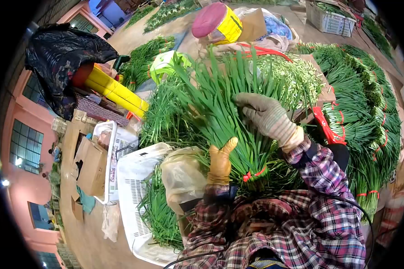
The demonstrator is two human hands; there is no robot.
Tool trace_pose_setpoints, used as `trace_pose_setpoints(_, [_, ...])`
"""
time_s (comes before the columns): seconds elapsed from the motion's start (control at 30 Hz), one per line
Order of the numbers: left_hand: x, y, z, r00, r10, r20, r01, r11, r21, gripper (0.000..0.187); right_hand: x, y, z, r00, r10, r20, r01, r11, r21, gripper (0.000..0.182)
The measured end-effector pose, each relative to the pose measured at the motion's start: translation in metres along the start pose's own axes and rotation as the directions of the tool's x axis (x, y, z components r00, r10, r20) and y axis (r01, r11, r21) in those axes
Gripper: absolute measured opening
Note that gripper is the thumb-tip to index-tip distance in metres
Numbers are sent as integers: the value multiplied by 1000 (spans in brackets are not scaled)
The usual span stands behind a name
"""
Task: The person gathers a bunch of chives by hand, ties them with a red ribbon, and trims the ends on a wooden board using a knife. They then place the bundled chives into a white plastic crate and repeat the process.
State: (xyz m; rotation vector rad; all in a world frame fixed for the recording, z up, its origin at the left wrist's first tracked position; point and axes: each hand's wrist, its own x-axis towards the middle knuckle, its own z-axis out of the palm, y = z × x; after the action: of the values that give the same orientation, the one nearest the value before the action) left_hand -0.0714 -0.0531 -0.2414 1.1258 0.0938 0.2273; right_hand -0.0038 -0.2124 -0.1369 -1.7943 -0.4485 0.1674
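My left hand (221, 163), in a tan glove, grips an upright bunch of garlic chives (229, 116) low on its left side. The thumb shows in front; the other fingers are hidden behind the leaves. A red tie (255, 174) circles the bunch near its bottom. At the upper right side of the leaves, my right hand (265, 115), in a striped knit glove, has its fingers stretched loosely toward them. Nothing shows clearly in its grasp. Loose green leaves (164, 112) lie behind and left of the bunch.
White baskets (126, 179) stand at left, one holding greens and a plastic bag (182, 172). Many tied bunches (350, 94) are stacked at right. Red ties (325, 125) hang near my right forearm. Cut pale stems (292, 78) and a yellow stool (226, 27) lie beyond.
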Motion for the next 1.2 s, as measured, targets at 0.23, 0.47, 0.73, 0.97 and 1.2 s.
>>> trace_pose_setpoints(0.23, [-2,4,3,998,-59,-15,59,998,-13,25,8,21,1,961,-266,79,277,901,-334,40])
trace_pose_setpoints(0.47, [1,0,1,998,-50,39,49,999,3,34,6,8,-4,982,-152,114,189,837,-514,32])
trace_pose_setpoints(0.73, [3,-3,4,998,-59,7,58,998,30,30,14,36,4,938,-344,-53,227,720,-656,12])
trace_pose_setpoints(0.97, [1,1,4,998,-39,-48,39,999,4,26,-11,-2,-27,983,177,43,-161,736,657,16])
trace_pose_setpoints(1.2, [1,-2,-7,981,-182,72,190,976,-109,16,-57,4,14,900,-141,412,264,929,-260,33])
